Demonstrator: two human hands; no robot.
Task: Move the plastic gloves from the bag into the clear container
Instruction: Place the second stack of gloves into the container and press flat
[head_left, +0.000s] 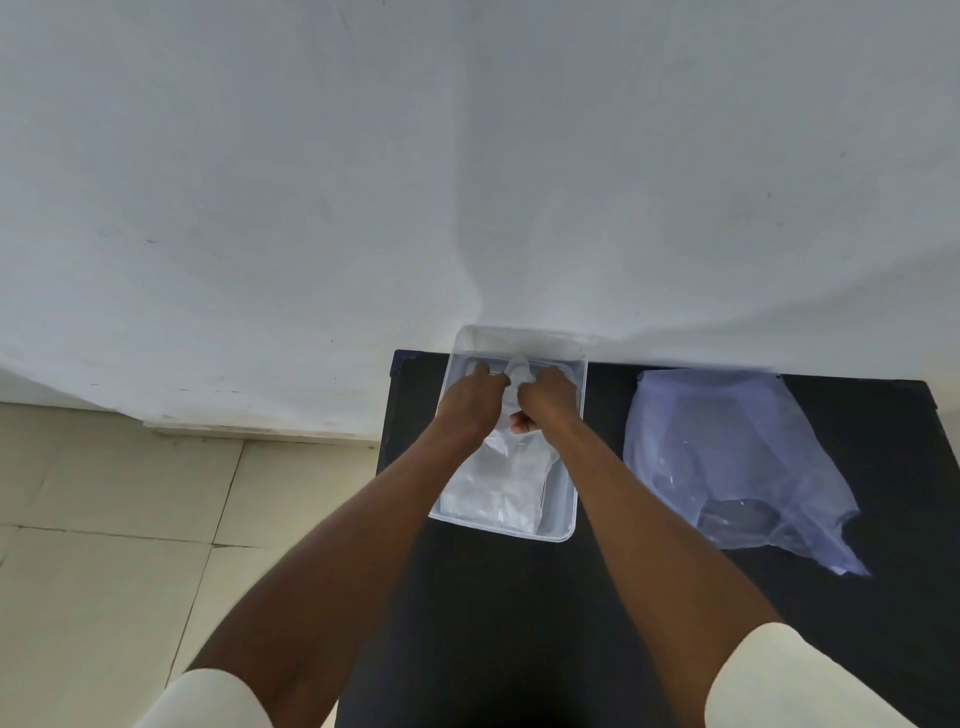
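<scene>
A clear rectangular container (563, 499) stands on the black table, its far end against the wall. Thin translucent plastic gloves (501, 486) lie crumpled inside it. Both my hands reach into the container's far half. My left hand (470, 397) and my right hand (545, 402) are closed side by side on a bunched piece of the gloves between them. To the right, the pale bluish plastic bag (727, 457) lies flat and slack on the table, apart from both hands.
The black table (883, 493) runs from the container to the right, with its left edge near the container. A white wall (467, 182) rises directly behind. Beige floor tiles (104, 519) lie to the left, below the table edge.
</scene>
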